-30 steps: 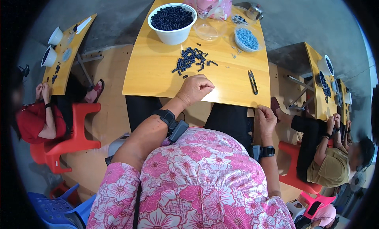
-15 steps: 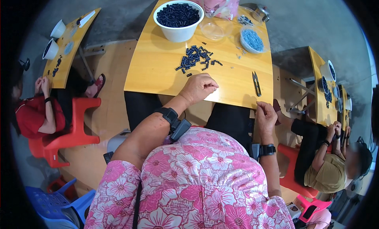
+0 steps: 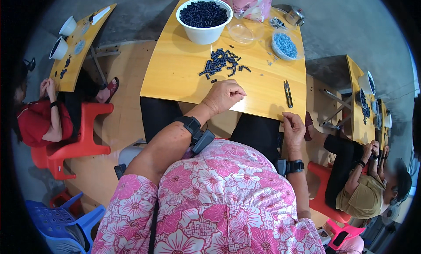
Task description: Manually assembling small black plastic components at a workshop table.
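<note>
Black pieces [image 3: 218, 63]; heaped just beyond left hand [image 3: 224, 96]; yellow table [image 3: 171, 74]

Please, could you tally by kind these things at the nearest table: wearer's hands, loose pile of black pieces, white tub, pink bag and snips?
Hands: 2 (left hand, right hand)
Pile of black pieces: 1
White tub: 1
Pink bag: 1
Snips: 1
Total: 6
</note>
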